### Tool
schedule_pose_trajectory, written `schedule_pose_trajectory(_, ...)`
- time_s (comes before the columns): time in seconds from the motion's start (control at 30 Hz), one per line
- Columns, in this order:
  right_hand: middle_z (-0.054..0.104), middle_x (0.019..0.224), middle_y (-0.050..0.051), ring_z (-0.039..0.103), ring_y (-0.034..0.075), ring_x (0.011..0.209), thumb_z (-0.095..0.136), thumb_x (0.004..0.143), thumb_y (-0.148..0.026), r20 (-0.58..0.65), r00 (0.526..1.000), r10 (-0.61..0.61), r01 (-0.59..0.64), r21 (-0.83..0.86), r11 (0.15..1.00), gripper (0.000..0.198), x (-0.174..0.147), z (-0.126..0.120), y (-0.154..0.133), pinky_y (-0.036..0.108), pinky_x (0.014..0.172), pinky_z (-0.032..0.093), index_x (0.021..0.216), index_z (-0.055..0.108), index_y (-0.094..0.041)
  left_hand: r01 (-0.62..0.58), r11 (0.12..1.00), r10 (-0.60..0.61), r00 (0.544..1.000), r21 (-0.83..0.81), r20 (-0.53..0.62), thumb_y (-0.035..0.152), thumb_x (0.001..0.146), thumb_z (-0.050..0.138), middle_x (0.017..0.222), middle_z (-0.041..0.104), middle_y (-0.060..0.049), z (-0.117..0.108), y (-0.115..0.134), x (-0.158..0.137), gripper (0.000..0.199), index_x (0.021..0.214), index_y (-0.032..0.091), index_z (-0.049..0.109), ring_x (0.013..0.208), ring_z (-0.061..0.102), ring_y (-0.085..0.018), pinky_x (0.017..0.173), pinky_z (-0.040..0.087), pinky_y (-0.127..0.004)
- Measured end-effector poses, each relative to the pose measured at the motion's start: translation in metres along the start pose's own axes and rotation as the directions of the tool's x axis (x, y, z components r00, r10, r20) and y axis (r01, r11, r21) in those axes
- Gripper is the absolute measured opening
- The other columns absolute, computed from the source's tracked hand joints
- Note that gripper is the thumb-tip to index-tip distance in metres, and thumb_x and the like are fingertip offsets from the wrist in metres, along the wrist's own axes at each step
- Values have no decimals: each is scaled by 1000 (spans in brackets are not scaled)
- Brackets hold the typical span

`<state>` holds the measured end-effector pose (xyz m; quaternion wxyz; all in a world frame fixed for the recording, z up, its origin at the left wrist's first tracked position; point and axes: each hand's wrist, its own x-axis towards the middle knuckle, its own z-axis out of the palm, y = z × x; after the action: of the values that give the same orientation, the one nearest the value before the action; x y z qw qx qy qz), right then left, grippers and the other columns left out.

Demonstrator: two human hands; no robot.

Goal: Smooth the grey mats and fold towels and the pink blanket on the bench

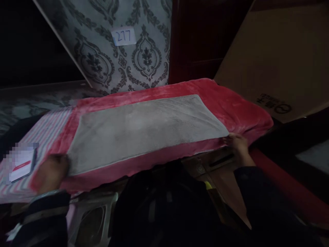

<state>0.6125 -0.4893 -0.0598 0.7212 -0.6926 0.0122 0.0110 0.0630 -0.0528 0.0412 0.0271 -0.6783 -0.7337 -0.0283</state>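
Observation:
A grey towel [144, 130] lies spread flat, long side toward me, on a red plush blanket [231, 103]. At its near left corner my left hand [52, 171] is closed, blurred by motion, with the corner between its fingers. My right hand [238, 144] pinches the near right corner. The towel looks mostly smooth, with slight creases toward its right end. Left of it, a striped cloth [52, 128] covers part of the surface, and a phone [24, 164] with a lit screen rests there beside my left hand.
Patterned wallpaper [146, 58] with a paper label [123, 36] reading 277 stands behind. A large cardboard box [280, 61] is at the back right. Below the near edge, a pale plastic-looking container [109, 212] sits at the left. A dark screen-like panel [31, 44] is at upper left.

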Motion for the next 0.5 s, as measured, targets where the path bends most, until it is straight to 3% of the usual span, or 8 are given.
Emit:
schedule_pose_trajectory(0.07,67,87,6,66,24,98,65,79,-16,-75,991,-113,103,-127,987,10,-7,1,-11,39,84,59,77,56,-21,-60,997,53,987,-41,-153,35,89,48,128,70,-9,0,12,-8,44,126,16,62,117,63,-27,93,53,-38)
schedule_pose_trajectory(0.1,68,97,8,63,25,107,62,82,-15,-61,981,-186,171,-195,966,7,-12,6,-18,42,95,55,82,60,-21,-160,984,139,962,-75,-236,33,90,50,134,66,-10,1,23,-14,48,133,14,58,124,59,-28,101,51,-41)
schedule_pose_trajectory(0.17,68,115,10,58,25,118,58,88,-18,123,925,-360,380,-308,872,12,-24,27,-29,46,109,45,96,66,-22,-420,892,369,889,-165,-270,31,94,50,141,61,-14,2,54,-31,50,139,9,52,133,55,-30,111,45,-44)
schedule_pose_trajectory(0.23,67,125,12,57,26,123,55,94,-26,411,764,-497,632,-323,704,22,-39,61,-36,49,114,41,112,67,-22,-652,730,598,755,-207,-268,32,98,48,151,51,-20,4,94,-52,54,144,4,46,142,46,-32,117,39,-48)
schedule_pose_trajectory(0.3,61,137,14,52,28,131,51,98,-34,639,555,-532,809,-265,525,35,-56,97,-37,52,116,38,129,62,-19,-769,617,740,640,-169,-209,38,100,46,161,40,-19,6,134,-73,55,149,12,45,150,36,-33,120,34,-51)
schedule_pose_trajectory(0.33,57,144,15,48,29,136,50,99,-37,711,487,-508,849,-249,466,41,-63,113,-35,53,117,36,136,58,-19,-799,584,781,601,-146,-167,41,102,43,165,35,-15,8,150,-83,54,151,17,45,153,29,-33,122,30,-55)
schedule_pose_trajectory(0.4,49,153,13,40,31,143,48,100,-41,816,420,-397,886,-274,374,49,-75,136,-27,57,118,32,145,53,-22,-806,579,804,590,-123,-77,48,102,40,169,27,-12,14,170,-99,59,156,23,40,156,21,-36,122,24,-62)
schedule_pose_trajectory(0.5,45,157,8,34,34,147,46,100,-47,874,409,-261,903,-347,253,51,-84,146,-9,64,118,26,148,52,-29,-766,634,771,637,-100,12,55,102,36,169,25,-10,28,172,-115,64,159,26,35,155,18,-41,120,20,-68)
